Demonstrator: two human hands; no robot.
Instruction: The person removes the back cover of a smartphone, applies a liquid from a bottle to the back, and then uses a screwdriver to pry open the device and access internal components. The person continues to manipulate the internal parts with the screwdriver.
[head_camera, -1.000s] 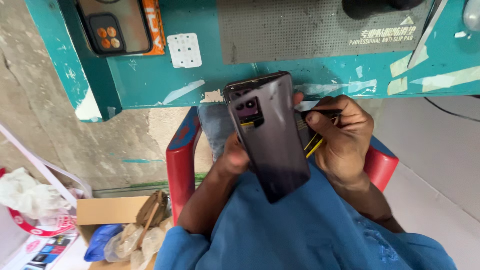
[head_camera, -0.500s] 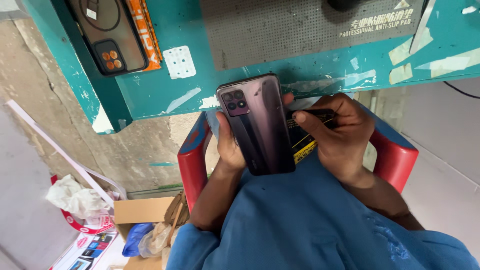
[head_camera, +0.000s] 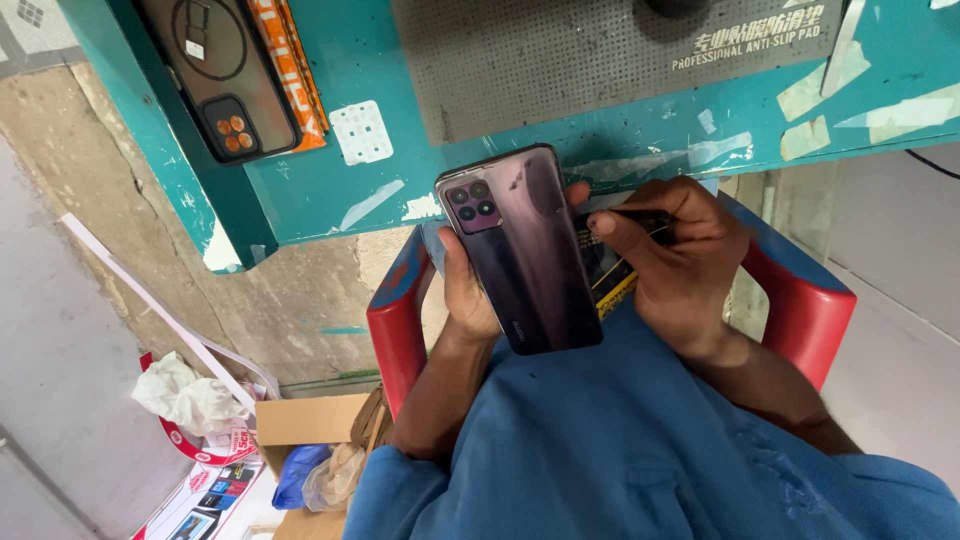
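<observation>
A dark purple-grey phone (head_camera: 525, 250) lies back side up, its camera cluster pointing toward the teal table. My left hand (head_camera: 466, 290) grips it from underneath along its left edge. My right hand (head_camera: 680, 262) pinches a thin dark tool against the phone's right edge, with a black-and-yellow packet (head_camera: 612, 278) under the fingers. Both hands hover over my lap, above a blue garment (head_camera: 620, 440) and a red chair (head_camera: 800, 310).
A teal table (head_camera: 330, 190) carries a grey perforated anti-slip mat (head_camera: 560, 60), a phone in a dark case (head_camera: 220, 75) and a small white sticker sheet (head_camera: 362, 132). On the floor at lower left sit a cardboard box (head_camera: 300, 425), crumpled plastic and colourful packaging.
The phone has been raised slightly toward the table edge and turned more upright. My right hand has shifted up along the phone's right edge.
</observation>
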